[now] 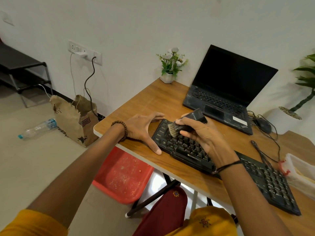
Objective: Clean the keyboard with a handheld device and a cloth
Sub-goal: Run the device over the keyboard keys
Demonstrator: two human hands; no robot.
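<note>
A black keyboard (pixel 190 153) lies slantwise on the wooden desk (pixel 153 99), running from the left middle to the lower right. My right hand (pixel 202 137) grips a black handheld device (pixel 194 120) whose pale brush bristles (pixel 173 129) touch the keys at the keyboard's left end. My left hand (pixel 143 129) lies flat on the desk with fingers spread, its thumb and forefinger bracketing the keyboard's left edge. I can see no cloth for certain.
An open black laptop (pixel 226 92) stands behind the keyboard, a small flower pot (pixel 168 77) to its left. A mouse (pixel 264 125) with cables lies at the right, near a clear plastic bag (pixel 301 174). A red stool (pixel 122 176) sits under the desk.
</note>
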